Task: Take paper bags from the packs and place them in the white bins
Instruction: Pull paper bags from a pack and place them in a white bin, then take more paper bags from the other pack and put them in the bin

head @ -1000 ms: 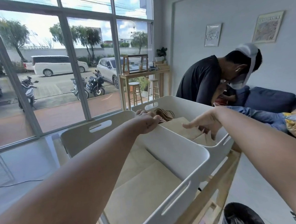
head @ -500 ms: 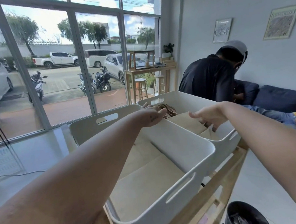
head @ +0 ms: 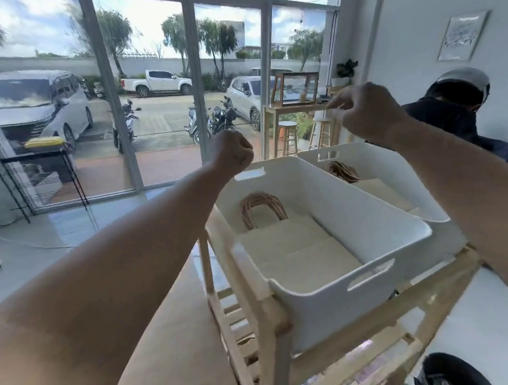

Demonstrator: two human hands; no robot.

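hands [head: 235,151] [head: 364,112] raised above white bins [head: 358,278]

Bare forearms [head: 137,260], no visible sleeves

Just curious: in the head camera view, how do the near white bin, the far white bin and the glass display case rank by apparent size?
1. near white bin
2. far white bin, partly hidden and farther, so possibly equal in reality
3. glass display case, far away, so true size unsure

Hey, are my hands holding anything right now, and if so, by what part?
Cannot be told for sure. The left hand is a closed fist and the right hand is pinched shut, both raised above the white bins, with nothing clearly visible in either.
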